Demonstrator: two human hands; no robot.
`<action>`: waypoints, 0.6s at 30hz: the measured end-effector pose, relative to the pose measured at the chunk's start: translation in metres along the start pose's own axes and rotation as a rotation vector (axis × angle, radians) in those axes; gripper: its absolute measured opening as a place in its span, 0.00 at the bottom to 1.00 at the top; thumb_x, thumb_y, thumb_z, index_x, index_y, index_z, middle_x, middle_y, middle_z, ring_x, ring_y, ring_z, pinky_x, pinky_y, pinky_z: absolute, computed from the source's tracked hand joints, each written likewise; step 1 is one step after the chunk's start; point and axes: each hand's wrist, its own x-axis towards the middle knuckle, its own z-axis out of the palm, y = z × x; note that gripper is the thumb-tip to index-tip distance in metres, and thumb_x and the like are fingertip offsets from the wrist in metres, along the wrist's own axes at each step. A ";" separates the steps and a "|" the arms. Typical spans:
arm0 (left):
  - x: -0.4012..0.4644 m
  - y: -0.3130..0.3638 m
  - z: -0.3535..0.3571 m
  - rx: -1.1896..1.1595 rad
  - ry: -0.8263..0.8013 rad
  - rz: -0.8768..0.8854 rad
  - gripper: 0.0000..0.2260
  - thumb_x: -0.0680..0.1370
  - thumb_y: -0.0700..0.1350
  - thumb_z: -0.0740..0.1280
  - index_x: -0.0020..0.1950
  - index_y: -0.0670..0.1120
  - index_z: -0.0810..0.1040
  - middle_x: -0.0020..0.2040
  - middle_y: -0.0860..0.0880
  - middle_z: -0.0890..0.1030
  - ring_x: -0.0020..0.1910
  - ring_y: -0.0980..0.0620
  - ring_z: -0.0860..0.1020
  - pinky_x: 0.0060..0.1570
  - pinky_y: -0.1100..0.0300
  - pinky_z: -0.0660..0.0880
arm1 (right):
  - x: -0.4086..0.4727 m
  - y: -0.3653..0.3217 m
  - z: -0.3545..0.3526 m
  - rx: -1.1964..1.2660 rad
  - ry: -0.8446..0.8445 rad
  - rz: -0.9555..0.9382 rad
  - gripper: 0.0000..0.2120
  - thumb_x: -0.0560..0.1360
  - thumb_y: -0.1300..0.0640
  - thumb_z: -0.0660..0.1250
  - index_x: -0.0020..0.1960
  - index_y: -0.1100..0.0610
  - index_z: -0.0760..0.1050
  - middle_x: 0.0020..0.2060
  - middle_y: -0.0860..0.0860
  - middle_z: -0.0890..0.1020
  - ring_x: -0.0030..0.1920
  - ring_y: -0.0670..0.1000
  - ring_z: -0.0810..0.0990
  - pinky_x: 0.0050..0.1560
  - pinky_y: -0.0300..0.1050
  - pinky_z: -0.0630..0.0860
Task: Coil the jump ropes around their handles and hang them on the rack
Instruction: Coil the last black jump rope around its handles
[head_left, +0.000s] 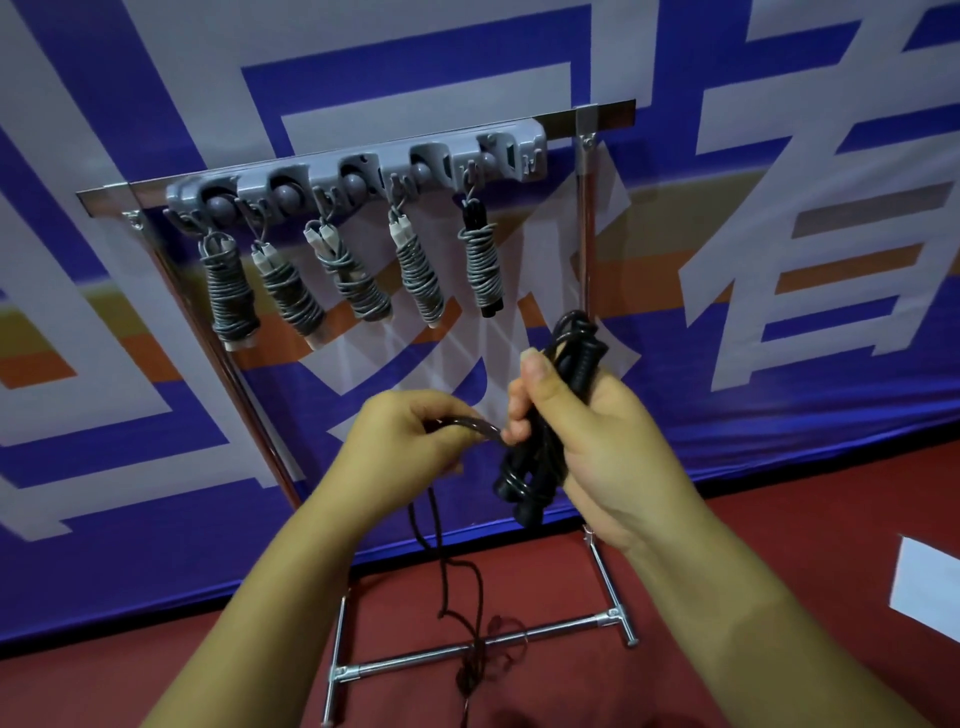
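Note:
My right hand (602, 441) grips the two black handles (524, 478) of a black jump rope, held together and pointing down, with several turns of cord (574, 343) wound above my thumb. My left hand (410, 441) pinches the loose black cord (480, 428) just left of the handles. The remaining cord (447, 577) hangs down to the floor. Ahead stands the grey hook rack (363, 174) on a metal frame. Several coiled grey ropes (228, 296) hang from its hooks; the rightmost one (483, 265) has black handles.
The rack's chrome stand has a floor crossbar (467, 649) where the loose cord lies tangled. Behind it hangs a blue, white and orange banner (779, 234). The floor is red, with a white sheet (924, 587) at the right.

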 end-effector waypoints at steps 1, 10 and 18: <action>-0.001 0.001 -0.001 0.032 -0.006 -0.007 0.08 0.73 0.38 0.72 0.37 0.50 0.83 0.24 0.53 0.77 0.24 0.60 0.73 0.29 0.71 0.69 | 0.000 0.002 -0.002 -0.020 0.010 -0.008 0.12 0.67 0.48 0.66 0.43 0.57 0.72 0.30 0.47 0.77 0.31 0.46 0.75 0.42 0.42 0.75; -0.030 0.022 -0.001 -0.167 -0.015 -0.096 0.08 0.75 0.44 0.69 0.37 0.43 0.80 0.26 0.50 0.68 0.25 0.54 0.63 0.25 0.65 0.61 | 0.004 0.002 -0.003 -0.037 0.129 -0.212 0.09 0.67 0.48 0.65 0.37 0.54 0.74 0.30 0.46 0.79 0.34 0.45 0.78 0.41 0.41 0.77; -0.046 0.035 0.039 -0.797 -0.034 -0.178 0.15 0.76 0.49 0.60 0.40 0.38 0.77 0.35 0.41 0.82 0.21 0.57 0.62 0.24 0.67 0.62 | 0.009 0.007 -0.001 0.018 0.270 -0.341 0.11 0.70 0.44 0.65 0.32 0.47 0.77 0.30 0.44 0.77 0.34 0.45 0.75 0.40 0.43 0.75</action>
